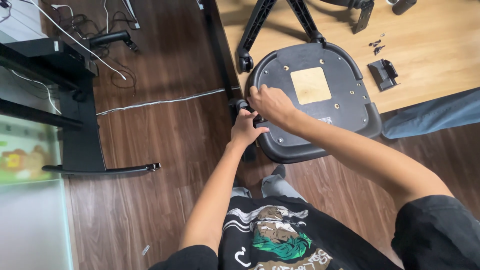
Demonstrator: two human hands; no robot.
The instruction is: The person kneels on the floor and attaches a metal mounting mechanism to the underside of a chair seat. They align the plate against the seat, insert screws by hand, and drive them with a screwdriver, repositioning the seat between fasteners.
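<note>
A black chair seat (320, 115) lies upside down on a light wooden platform (440, 55), with a pale wooden square (310, 85) showing in its underside. My right hand (272, 104) reaches across onto the seat's left rim, fingers curled on a small black part (259, 119) there. Just below it, my left hand (245, 128) is closed on the same dark part at the seat's edge. What exactly sits between the fingers is hidden.
A black chair base with legs and casters (280, 25) lies behind the seat. Small screws (377, 45) and a black bracket (383, 74) rest on the platform to the right. A black desk frame (80, 125) and cables (160, 102) are on the dark wood floor at left. A jeans-clad leg (435, 117) lies at right.
</note>
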